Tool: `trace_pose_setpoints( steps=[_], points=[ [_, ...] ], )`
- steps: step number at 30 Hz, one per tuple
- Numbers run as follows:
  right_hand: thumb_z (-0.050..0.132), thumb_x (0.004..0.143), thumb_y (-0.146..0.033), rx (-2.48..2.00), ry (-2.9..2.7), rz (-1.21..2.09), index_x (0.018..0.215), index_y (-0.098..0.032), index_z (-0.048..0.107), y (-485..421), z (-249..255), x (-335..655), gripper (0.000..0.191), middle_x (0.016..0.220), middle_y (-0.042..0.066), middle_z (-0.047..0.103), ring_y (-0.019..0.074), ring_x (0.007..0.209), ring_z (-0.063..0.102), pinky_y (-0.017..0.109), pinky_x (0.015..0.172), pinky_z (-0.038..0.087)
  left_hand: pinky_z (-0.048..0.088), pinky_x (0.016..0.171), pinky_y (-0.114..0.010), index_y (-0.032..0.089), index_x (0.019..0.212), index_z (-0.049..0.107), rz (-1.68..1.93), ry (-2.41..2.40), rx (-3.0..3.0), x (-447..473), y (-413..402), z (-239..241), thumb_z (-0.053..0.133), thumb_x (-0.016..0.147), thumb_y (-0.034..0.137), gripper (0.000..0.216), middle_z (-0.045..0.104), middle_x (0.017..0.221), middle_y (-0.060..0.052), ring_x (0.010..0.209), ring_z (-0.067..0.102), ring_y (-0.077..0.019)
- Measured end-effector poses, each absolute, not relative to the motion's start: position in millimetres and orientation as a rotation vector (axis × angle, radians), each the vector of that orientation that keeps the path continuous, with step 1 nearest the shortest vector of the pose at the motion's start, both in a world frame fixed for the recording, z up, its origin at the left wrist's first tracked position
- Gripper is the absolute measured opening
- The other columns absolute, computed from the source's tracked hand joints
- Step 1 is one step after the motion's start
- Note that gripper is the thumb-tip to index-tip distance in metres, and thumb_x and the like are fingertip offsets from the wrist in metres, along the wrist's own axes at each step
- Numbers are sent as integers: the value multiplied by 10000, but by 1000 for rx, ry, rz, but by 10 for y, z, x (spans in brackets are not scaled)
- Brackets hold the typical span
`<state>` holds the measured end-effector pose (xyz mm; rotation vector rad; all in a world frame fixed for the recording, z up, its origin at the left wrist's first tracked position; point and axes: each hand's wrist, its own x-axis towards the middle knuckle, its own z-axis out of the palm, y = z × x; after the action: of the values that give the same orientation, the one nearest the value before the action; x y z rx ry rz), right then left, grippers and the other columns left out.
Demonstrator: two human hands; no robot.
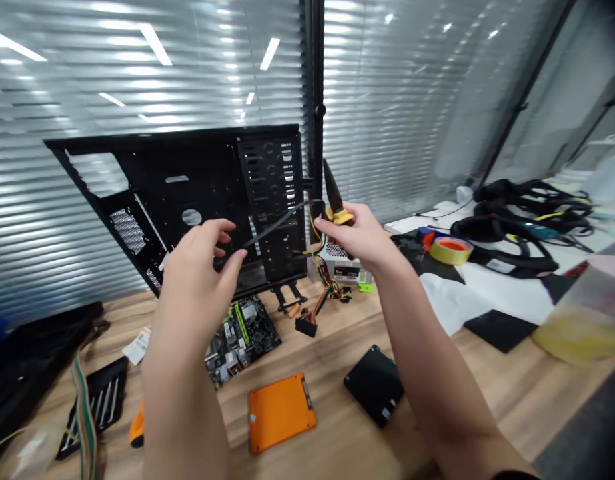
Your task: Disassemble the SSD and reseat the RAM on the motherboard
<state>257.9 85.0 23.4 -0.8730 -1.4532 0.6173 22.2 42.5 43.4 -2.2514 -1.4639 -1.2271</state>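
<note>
My right hand (354, 230) is closed around a black-and-yellow hand tool (333, 190), its dark tapering end pointing up; the exact kind is unclear. A flat grey cable (282, 221) stretches from a black connector by my right fingertips towards my left hand (202, 263). That hand is raised, with thumb and fingers apart, and the cable passes close behind the thumb tip. Behind both hands stands a black computer case (212, 187), open side facing me. A power supply (344, 267) with bundled wires (327, 280) sits beyond the right hand.
A green-and-black motherboard (244, 333), an orange drive (281, 412) and a black drive (374, 385) lie on the wooden table (332, 440). At left are a screwdriver set (100, 400) and a ribbon cable (84, 413). Yellow tape (451, 250) and black straps (507, 247) lie right.
</note>
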Motion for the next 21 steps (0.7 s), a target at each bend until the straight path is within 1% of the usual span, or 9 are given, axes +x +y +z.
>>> trace_pose_setpoints(
  steps=[2,5,8,9,11,13,15,17,21],
  points=[
    [715,648,-365,-881,-1375,629,699,-179,565,869,245,2601,245,641,-33,523,107,575,442,257,555,342,465,750,-290,188,1044,606,-1267,-1396,-2275,230,386,461,583,854,290,216,632,948,-36,792,593,-161],
    [743,604,-386,-899,-1293,654,677,-184,554,868,262,2596,286,600,-41,508,105,537,435,252,510,324,444,617,-258,198,908,636,-1285,-1371,-2438,302,254,503,597,851,350,166,607,752,4,634,546,-134],
    [762,593,-383,-870,-1272,695,669,-185,559,851,265,2562,293,586,-43,518,104,526,451,248,499,338,447,559,-235,235,957,656,-1087,-1362,-2886,434,111,498,527,899,409,225,634,729,20,608,568,-127],
    [762,602,-374,-851,-1280,712,674,-185,567,846,262,2549,281,591,-43,525,102,528,457,245,503,347,475,599,-239,245,1009,658,-967,-1358,-3008,490,88,475,501,914,410,247,667,803,10,671,606,-137],
    [763,616,-357,-817,-1298,744,690,-184,588,840,254,2523,257,613,-40,547,98,537,466,241,513,365,514,775,-293,234,1150,626,-833,-1393,-3032,615,108,399,488,922,387,307,681,1052,-45,905,646,-189],
    [778,606,-351,-795,-1312,771,710,-182,610,837,247,2502,259,652,-30,579,104,563,486,241,527,387,463,957,-391,164,1306,523,-940,-1489,-2787,727,208,303,503,913,336,430,558,1314,-138,1162,560,-268],
    [796,584,-350,-779,-1326,798,739,-181,630,837,241,2485,283,701,-14,608,119,607,515,246,551,410,374,1063,-455,102,1402,405,-1011,-1541,-2579,793,355,225,527,891,256,547,419,1445,-190,1323,410,-314],
    [795,586,-358,-769,-1352,817,757,-179,635,840,234,2467,294,724,-5,615,129,633,526,255,575,424,332,1104,-442,93,1387,428,-948,-1476,-2660,796,501,188,518,889,215,521,423,1453,-174,1345,388,-293],
    [733,645,-401,-782,-1441,776,731,-180,594,865,205,2424,275,699,-10,579,125,621,496,263,586,410,406,1040,-316,157,1190,620,-913,-1309,-3022,691,685,189,395,940,215,341,629,1259,-79,1168,567,-193]
  ],
)
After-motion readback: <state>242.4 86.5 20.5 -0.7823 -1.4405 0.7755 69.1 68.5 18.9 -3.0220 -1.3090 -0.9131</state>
